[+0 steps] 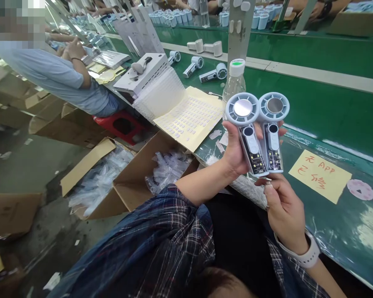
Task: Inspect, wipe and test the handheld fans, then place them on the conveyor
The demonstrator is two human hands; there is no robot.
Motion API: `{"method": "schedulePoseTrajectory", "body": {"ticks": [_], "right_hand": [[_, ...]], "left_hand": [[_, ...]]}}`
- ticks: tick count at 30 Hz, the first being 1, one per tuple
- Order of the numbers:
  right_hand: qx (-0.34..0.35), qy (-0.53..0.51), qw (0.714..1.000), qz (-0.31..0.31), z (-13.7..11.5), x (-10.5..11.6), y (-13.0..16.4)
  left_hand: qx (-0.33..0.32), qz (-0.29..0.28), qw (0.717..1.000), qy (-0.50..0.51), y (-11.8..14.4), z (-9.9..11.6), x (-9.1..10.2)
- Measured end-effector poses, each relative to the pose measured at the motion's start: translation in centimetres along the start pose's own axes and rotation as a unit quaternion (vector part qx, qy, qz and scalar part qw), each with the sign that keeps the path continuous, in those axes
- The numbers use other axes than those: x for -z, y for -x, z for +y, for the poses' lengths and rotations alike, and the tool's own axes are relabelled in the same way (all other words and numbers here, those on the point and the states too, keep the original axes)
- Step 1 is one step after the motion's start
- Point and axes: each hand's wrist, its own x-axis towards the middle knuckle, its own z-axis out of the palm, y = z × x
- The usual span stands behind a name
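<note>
- The likeliest trouble lay in the shared grip: the person's left hand (237, 154) was wrapped around a pale-blue plastic handheld fan with a bright mirror-like disc (251, 140) and a matching pale-blue fan with a darker-looking disc (274, 140), so a loosened finger could have let one slide against the other
- Both fans were held up side by side above the near part of the glossy green bench (332, 236), ring heads uppermost; a slip could have knocked the handles, where circuit boards showed, against its surface
- A clear plastic bottle with a white cap (234, 85) stood near the ring heads — a careless swing backward might have toppled it
- The left forearm reached up from the body, thumb along one fan's outer side, fingertips showing past the other's far edge
- The right hand (286, 209), wearing a white wristband (312, 253), hung just below the handle ends, fingers curled, thumb and forefinger close together — whether they pinched anything could not be told
</note>
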Motion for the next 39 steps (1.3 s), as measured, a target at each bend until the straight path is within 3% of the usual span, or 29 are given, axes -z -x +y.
{"method": "schedulePoseTrajectory", "body": {"ticks": [3, 6, 8, 11, 16, 20, 22, 24, 26, 30, 33, 35, 39], "right_hand": [[-0.059, -0.019, 0.998, 0.032, -0.1, -0.5, 0.2], [-0.108, -0.160, 0.980, 0.037, -0.5, -1.4, 0.4], [-0.125, -0.246, 0.960, 0.045, -0.7, -1.9, 0.5], [-0.135, -0.264, 0.954, 0.042, -0.5, -2.3, 0.5], [-0.119, -0.114, 0.986, 0.031, 0.5, -1.5, 0.6], [0.017, 0.034, 0.999, -0.012, 1.2, 1.1, 0.4], [0.062, 0.184, 0.981, -0.003, 1.6, 2.8, -0.7], [0.063, 0.335, 0.940, 0.014, 1.9, 3.9, -2.6], [0.051, 0.405, 0.913, -0.014, 2.1, 3.4, -5.3], [-0.019, 0.381, 0.916, -0.122, 3.6, -2.0, -11.2], [-0.036, 0.381, 0.918, -0.104, 5.0, -4.9, -14.2], [-0.023, 0.375, 0.924, -0.074, 4.8, -4.3, -15.1], [0.035, 0.336, 0.941, 0.023, 1.2, 0.7, -14.6]], "left_hand": [[-0.001, -0.030, 0.999, -0.033, 0.0, 0.0, 0.3], [-0.035, -0.077, 0.993, -0.083, -0.1, -0.7, 0.8], [-0.054, -0.082, 0.990, -0.103, 0.0, -1.1, 0.9], [-0.060, -0.082, 0.989, -0.106, 0.3, -1.5, 1.0], [-0.047, -0.076, 0.992, -0.087, 0.4, -1.3, 0.7], [-0.062, -0.043, 0.996, -0.048, 0.4, -0.1, 0.5], [-0.081, -0.008, 0.995, -0.051, 0.6, 0.8, 0.8], [-0.086, 0.011, 0.993, -0.076, 1.2, 1.7, 1.4], [-0.075, 0.012, 0.992, -0.101, 2.0, 2.3, 2.3], [-0.046, 0.048, 0.992, -0.112, 3.3, 2.9, 4.2], [-0.025, 0.067, 0.990, -0.118, 4.1, 3.1, 5.6], [0.002, 0.059, 0.991, -0.120, 4.6, 3.0, 6.4], [0.084, 0.011, 0.990, -0.110, 4.9, 1.9, 7.6]]}}
